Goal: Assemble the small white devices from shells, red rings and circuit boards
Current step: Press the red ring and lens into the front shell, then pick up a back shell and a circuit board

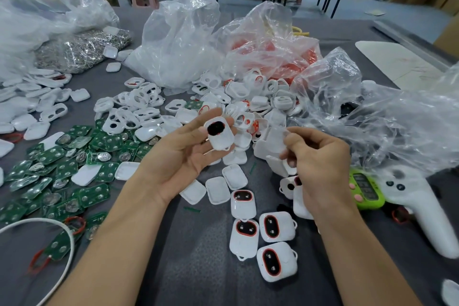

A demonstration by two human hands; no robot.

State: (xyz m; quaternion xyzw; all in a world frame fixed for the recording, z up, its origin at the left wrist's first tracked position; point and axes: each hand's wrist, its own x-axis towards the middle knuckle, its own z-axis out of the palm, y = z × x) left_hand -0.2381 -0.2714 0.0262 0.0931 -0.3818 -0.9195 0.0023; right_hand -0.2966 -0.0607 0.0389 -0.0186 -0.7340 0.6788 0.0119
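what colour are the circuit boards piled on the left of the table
Green, with round silvery spots; the circuit boards show best in the head view.

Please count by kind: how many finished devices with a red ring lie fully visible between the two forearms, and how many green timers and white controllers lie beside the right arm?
Finished devices: 4
Green timer: 1
White controller: 1
Total: 6
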